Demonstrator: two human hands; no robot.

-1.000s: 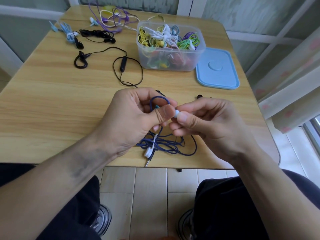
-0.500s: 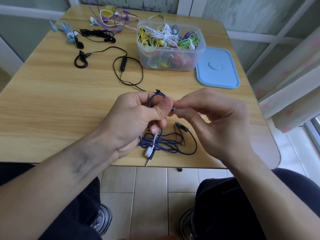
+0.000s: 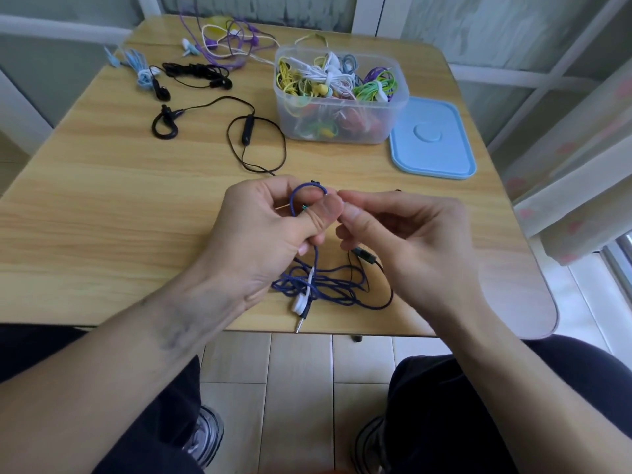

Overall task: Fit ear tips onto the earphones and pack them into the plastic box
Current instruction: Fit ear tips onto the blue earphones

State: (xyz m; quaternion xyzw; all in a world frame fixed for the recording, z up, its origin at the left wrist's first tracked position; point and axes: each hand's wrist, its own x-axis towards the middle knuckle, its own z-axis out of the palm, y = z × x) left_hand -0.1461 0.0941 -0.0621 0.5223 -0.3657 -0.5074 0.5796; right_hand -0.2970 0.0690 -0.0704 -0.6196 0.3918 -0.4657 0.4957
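My left hand (image 3: 270, 230) pinches the blue braided earphone cable (image 3: 328, 285) near its earbud end, which loops up over my thumb. My right hand (image 3: 403, 230) meets it fingertip to fingertip, pinching something small at that end; the ear tip itself is hidden by my fingers. The rest of the blue cable lies coiled at the table's front edge with a white earbud (image 3: 301, 304) and the jack plug (image 3: 300, 325). The clear plastic box (image 3: 342, 130) at the back holds several coloured earphones.
The box's light blue lid (image 3: 431, 138) lies right of it. Black neckband earphones (image 3: 246, 131) lie in the middle. More black (image 3: 195, 75), light blue (image 3: 138, 68) and purple (image 3: 229, 46) earphones lie at the far left. The wooden table (image 3: 102, 200) is small, with a window behind.
My right hand turned and opened its outer fingers, and the white ear tip seen between the fingertips a second ago is now hidden. A black in-line remote came into view under my right hand.
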